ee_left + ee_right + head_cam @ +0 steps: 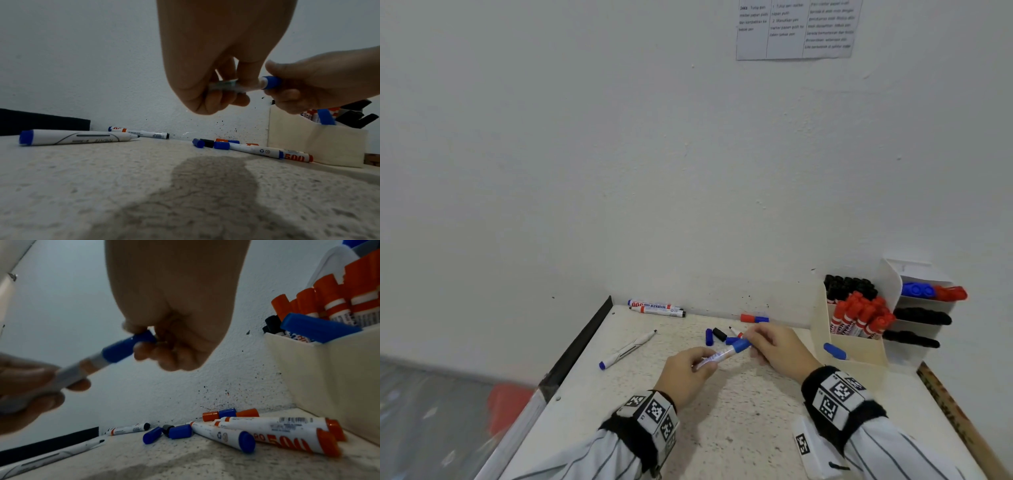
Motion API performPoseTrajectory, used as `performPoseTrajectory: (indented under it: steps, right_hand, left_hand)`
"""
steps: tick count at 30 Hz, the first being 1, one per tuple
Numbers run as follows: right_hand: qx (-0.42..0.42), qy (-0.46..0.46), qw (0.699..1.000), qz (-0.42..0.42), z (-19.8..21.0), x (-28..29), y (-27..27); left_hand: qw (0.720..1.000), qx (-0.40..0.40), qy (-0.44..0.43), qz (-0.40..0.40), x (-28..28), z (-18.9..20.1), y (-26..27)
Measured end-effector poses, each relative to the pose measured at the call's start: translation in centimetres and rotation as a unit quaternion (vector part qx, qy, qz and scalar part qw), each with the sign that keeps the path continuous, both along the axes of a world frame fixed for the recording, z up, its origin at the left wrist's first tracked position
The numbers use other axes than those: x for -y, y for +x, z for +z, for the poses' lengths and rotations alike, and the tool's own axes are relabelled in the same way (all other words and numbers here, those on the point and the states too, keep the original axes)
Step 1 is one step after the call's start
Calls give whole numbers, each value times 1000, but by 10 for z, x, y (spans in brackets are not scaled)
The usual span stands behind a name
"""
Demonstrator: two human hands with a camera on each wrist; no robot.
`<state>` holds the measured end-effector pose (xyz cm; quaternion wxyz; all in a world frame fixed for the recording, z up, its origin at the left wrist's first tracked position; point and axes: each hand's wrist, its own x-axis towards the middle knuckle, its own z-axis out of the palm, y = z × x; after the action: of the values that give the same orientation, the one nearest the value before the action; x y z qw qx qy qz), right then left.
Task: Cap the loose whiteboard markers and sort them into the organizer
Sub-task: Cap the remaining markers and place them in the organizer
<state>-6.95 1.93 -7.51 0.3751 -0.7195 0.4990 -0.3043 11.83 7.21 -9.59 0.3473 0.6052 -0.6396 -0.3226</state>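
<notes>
My left hand (690,368) grips the white barrel of a blue marker (717,356) above the table. My right hand (774,346) pinches the blue cap (741,345) that sits on the marker's right end. From the left wrist the cap (271,82) shows between thumb and fingers; from the right wrist the cap (127,348) sits on the barrel. The cream organizer (859,356) stands at the right with red, black and blue markers in it. Loose caps (717,336) and uncapped markers (267,433) lie behind my hands.
A long white pen (628,349) with a blue end lies at the left. Two markers (657,307) rest by the wall (688,171). A white rack (921,308) of lying markers stands behind the organizer. The table's dark left edge (578,346) drops to the floor.
</notes>
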Motion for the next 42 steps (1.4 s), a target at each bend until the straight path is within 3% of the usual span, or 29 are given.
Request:
performPoseTrajectory:
  steps: [3,6,13,16,20,23,25,27,30,33,38,42]
  right_hand:
    - [-68,-34,996,-55,-1,-3,3]
    - [-63,-33,994,-77,0,-7,5]
    - [-79,-21,994,-75,16,-17,5]
    - [50,-11,993,-111,20,-19,3]
    - [143,-52,982,-107,38,-23,-7]
    - [169,-152,965,-128,63,-24,-29]
    - [123,-236,951,-160,76,-24,-53]
    - [56,-276,943,-175,82,-24,-80]
    - [-72,-251,951,-163,73,-19,-109]
    - [-207,-214,947,-119,48,-16,-125]
    - [-278,-113,952,-63,14,-14,-131]
    - [-335,-127,932,-59,3,-7,-126]
  left_hand:
    - [999,3,-22,-28,-3,3,-5]
    - [998,3,-28,-56,-4,7,-11]
    - [995,-4,-96,-7,-7,6,-22]
    - [991,-39,-124,3,-5,11,-26]
    - [991,-125,-48,-32,5,20,-25]
    - [999,-30,-1,34,23,14,4]
    - [987,103,45,117,33,5,34]
    - [946,252,121,164,35,-2,60]
    - [898,352,190,185,32,-10,87]
    - [894,365,212,151,34,-24,104]
    - [912,329,159,185,29,-28,107]
    - [919,272,178,222,28,-22,102]
